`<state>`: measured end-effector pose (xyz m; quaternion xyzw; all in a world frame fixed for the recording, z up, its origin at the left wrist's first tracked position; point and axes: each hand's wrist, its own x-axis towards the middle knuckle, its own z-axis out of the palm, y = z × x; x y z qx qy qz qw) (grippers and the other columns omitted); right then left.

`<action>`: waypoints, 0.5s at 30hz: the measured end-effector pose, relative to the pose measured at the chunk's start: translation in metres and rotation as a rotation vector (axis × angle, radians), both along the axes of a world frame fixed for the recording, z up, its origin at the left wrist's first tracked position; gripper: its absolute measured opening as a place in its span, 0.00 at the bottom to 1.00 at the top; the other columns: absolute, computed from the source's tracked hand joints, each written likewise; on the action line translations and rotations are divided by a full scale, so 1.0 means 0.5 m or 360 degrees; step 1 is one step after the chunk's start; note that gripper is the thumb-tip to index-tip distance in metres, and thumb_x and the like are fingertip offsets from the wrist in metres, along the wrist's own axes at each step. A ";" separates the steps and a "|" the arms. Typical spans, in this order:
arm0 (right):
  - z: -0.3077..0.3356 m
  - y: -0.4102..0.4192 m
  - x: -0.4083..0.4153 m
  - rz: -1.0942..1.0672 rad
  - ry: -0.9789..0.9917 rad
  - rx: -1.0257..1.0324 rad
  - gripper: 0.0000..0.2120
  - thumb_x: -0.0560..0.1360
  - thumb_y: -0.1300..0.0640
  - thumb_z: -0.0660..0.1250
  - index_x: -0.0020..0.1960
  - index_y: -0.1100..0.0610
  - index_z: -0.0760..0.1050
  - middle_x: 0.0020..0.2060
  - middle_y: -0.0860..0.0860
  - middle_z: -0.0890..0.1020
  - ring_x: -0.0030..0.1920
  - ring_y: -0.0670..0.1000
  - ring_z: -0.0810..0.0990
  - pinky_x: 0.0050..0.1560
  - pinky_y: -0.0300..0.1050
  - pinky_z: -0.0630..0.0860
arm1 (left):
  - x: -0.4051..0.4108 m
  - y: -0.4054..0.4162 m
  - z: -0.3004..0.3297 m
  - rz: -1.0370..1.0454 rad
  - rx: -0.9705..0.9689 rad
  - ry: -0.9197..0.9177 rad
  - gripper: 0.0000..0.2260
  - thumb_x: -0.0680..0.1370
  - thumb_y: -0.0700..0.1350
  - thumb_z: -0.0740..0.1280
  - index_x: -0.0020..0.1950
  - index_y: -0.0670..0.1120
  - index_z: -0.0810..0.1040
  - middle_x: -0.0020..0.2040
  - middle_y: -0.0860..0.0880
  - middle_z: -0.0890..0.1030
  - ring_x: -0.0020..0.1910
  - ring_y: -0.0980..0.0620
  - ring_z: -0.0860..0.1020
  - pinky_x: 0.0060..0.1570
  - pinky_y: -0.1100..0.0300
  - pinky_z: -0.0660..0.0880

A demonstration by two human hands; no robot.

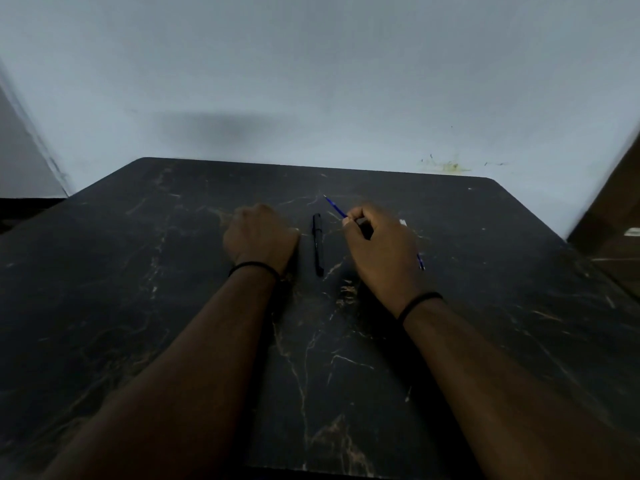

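Dark veined table (138, 271) against pale wall (311, 81). Centre frame: right hand (377, 251) pinches thin blue refill (334, 205); left hand (259, 233) fisted, nothing seen in it. Black pen (318, 249) lies between the hands, untouched.

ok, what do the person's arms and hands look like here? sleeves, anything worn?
No sleeves in view: the left forearm and right forearm are bare down to the frame edge. The left hand and right hand are ungloved. Each wrist has a thin black band: left wristband, right wristband. No watch. The light is too dim to tell rings.
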<state>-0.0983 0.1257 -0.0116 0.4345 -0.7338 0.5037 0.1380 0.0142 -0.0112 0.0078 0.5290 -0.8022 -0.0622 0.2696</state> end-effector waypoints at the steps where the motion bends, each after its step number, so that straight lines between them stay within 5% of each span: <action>1: 0.001 0.001 0.000 0.0006 -0.0024 -0.0014 0.06 0.76 0.47 0.63 0.42 0.47 0.74 0.33 0.43 0.79 0.37 0.40 0.77 0.33 0.33 0.70 | -0.001 0.001 0.000 0.0012 -0.0009 0.0010 0.21 0.70 0.59 0.72 0.52 0.44 0.81 0.55 0.40 0.80 0.50 0.39 0.80 0.40 0.53 0.70; 5: 0.010 0.004 0.007 0.0031 -0.0102 -0.0117 0.06 0.79 0.50 0.64 0.43 0.48 0.74 0.33 0.45 0.78 0.34 0.43 0.77 0.32 0.40 0.70 | -0.006 0.016 0.004 -0.0104 -0.0192 0.0329 0.15 0.74 0.57 0.70 0.50 0.47 0.75 0.52 0.46 0.76 0.45 0.44 0.79 0.39 0.57 0.69; 9: 0.028 0.012 0.014 -0.0035 -0.0109 -0.0408 0.06 0.82 0.50 0.61 0.52 0.51 0.72 0.36 0.46 0.80 0.34 0.44 0.77 0.32 0.46 0.74 | -0.023 0.059 0.006 -0.0752 -0.0277 0.0744 0.06 0.76 0.53 0.67 0.44 0.53 0.74 0.45 0.53 0.76 0.40 0.55 0.75 0.36 0.60 0.71; 12: 0.039 0.016 0.017 -0.0032 -0.0141 -0.0579 0.04 0.82 0.50 0.59 0.54 0.48 0.70 0.40 0.40 0.79 0.39 0.39 0.78 0.36 0.38 0.75 | -0.031 0.086 0.002 -0.1231 -0.0162 0.0676 0.09 0.74 0.53 0.68 0.52 0.53 0.80 0.44 0.57 0.78 0.40 0.65 0.74 0.37 0.72 0.69; 15: 0.044 0.016 0.018 -0.0001 -0.0205 -0.0598 0.01 0.82 0.47 0.58 0.54 0.41 0.67 0.43 0.39 0.80 0.44 0.38 0.80 0.42 0.43 0.80 | -0.041 0.101 0.003 -0.1440 -0.0082 0.0581 0.15 0.73 0.53 0.71 0.58 0.51 0.81 0.47 0.55 0.80 0.39 0.65 0.72 0.39 0.70 0.66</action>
